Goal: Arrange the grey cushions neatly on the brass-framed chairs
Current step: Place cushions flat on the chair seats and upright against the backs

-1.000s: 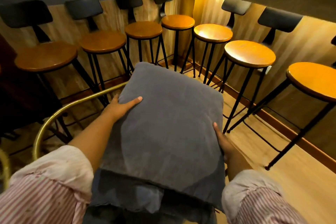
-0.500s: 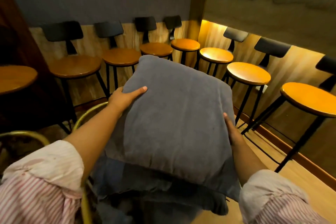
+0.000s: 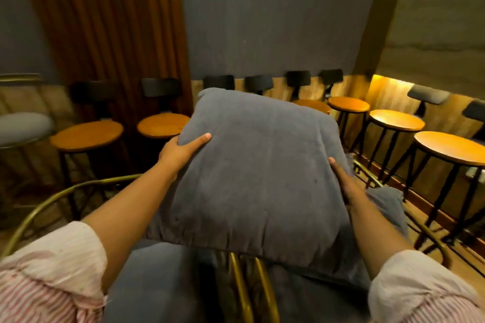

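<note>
I hold a square grey cushion (image 3: 257, 178) up in front of me, tilted with its far edge raised. My left hand (image 3: 181, 151) grips its left edge, thumb on top. My right hand (image 3: 343, 181) grips its right edge. Below it are two brass-framed chairs side by side; the left one's curved rail (image 3: 52, 200) arcs at lower left and brass tubes (image 3: 252, 288) meet in the middle. A grey seat cushion (image 3: 157, 286) lies on the left chair, another grey cushion (image 3: 385, 207) lies on the right chair, mostly hidden.
Round wooden bar stools (image 3: 86, 135) with black backrests line the far wall and the right wall (image 3: 446, 147). A ribbed wooden panel (image 3: 105, 34) stands at the back left. Part of a grey padded stool (image 3: 21, 127) shows at far left.
The cushion has been lifted higher and tipped more upright in both hands. My view has risen and turned left, bringing the brass tubes between the two chairs into sight.
</note>
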Tool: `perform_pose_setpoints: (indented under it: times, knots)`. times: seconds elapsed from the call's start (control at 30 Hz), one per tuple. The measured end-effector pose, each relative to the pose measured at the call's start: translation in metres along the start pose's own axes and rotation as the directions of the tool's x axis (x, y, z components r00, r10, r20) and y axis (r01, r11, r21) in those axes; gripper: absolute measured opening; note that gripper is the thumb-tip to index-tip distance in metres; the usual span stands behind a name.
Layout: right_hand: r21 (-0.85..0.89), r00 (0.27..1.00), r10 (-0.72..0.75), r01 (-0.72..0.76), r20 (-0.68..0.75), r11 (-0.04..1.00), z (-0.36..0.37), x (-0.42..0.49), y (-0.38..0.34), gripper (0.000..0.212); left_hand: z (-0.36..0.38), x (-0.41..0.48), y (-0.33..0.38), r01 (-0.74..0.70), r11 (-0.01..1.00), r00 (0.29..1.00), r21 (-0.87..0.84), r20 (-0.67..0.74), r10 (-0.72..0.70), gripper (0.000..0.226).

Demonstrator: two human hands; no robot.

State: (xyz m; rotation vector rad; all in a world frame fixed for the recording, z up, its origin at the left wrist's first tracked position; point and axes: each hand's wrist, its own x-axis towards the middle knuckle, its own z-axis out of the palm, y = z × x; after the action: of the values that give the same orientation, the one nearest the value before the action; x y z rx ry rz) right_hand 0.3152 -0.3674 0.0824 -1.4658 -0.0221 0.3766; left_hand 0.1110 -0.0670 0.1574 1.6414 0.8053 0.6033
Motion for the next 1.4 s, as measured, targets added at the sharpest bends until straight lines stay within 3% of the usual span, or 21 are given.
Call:
perform_pose_setpoints:
  times: [0.07,0.2,0.37,0.47,0.63,0.7,0.8,0.87,0.93,1.03,1.1,1.17,1.2,1.3,1.4]
  knots:
    - [-0.017,0.997,-0.003,0.004,0.071,1.0,0.017,0.031,0.023,0.11,-0.035,-0.008,-0.008,0.027,1.0,0.998,-0.013,-0.058,-0.028,0.095]
    - [-0.038,0.982,-0.006,0.013,0.189,0.999,0.084,-0.006,0.009,0.12,-0.089,-0.023,-0.026,0.05,0.997,0.989,-0.055,-0.136,-0.057,0.093]
    - [-0.066,0.948,-0.001,0.023,0.319,0.998,0.146,-0.019,0.01,0.106,-0.134,-0.042,-0.044,0.03,0.995,0.973,-0.09,-0.226,-0.05,0.07]
    - [-0.031,0.932,0.011,0.0,0.362,1.0,0.177,-0.02,0.019,0.084,-0.156,-0.051,-0.059,0.036,0.997,0.944,-0.071,-0.326,-0.057,0.066]
    - [-0.015,0.877,0.041,-0.039,0.479,0.999,0.227,-0.019,0.031,0.098,-0.191,-0.049,-0.091,0.018,0.997,0.9,-0.075,-0.434,-0.049,0.067]
    - [-0.057,0.857,0.076,-0.055,0.51,0.997,0.249,-0.013,0.034,0.108,-0.208,-0.037,-0.098,0.039,0.996,0.902,-0.08,-0.426,-0.07,0.074]
    - [-0.054,0.827,0.065,-0.042,0.559,0.998,0.285,0.005,0.037,0.097,-0.239,0.002,-0.111,0.202,0.971,0.911,-0.125,-0.341,-0.233,0.079]
    - [-0.093,0.822,0.082,-0.035,0.563,0.995,0.311,0.021,0.044,0.124,-0.26,0.037,-0.119,0.33,0.931,0.9,-0.156,-0.244,-0.36,0.07]
    - [-0.101,0.815,0.099,-0.05,0.571,0.994,0.336,0.045,0.054,0.133,-0.272,0.07,-0.125,0.428,0.895,0.887,-0.127,-0.133,-0.443,0.076]
    - [-0.171,0.791,0.192,-0.113,0.581,0.979,0.379,0.068,0.066,0.122,-0.286,0.122,-0.14,0.537,0.828,0.83,-0.16,-0.074,-0.553,0.076]
    - [-0.172,0.797,0.223,-0.151,0.561,0.973,0.403,0.081,0.079,0.106,-0.294,0.155,-0.158,0.55,0.809,0.82,-0.207,-0.051,-0.57,0.107]
    - [-0.106,0.823,0.217,-0.19,0.525,0.976,0.426,0.096,0.098,0.116,-0.301,0.194,-0.184,0.512,0.815,0.839,-0.272,-0.045,-0.542,0.142]
    - [-0.076,0.84,0.201,-0.188,0.504,0.979,0.435,0.102,0.108,0.123,-0.3,0.209,-0.195,0.487,0.817,0.847,-0.309,-0.062,-0.528,0.138]
    - [0.023,0.877,0.138,-0.167,0.461,0.986,0.453,0.118,0.136,0.124,-0.29,0.238,-0.227,0.39,0.812,0.855,-0.434,-0.157,-0.494,0.083]
    - [0.051,0.905,0.105,-0.139,0.413,0.989,0.464,0.136,0.165,0.134,-0.28,0.263,-0.259,0.386,0.796,0.846,-0.466,-0.164,-0.507,0.083]
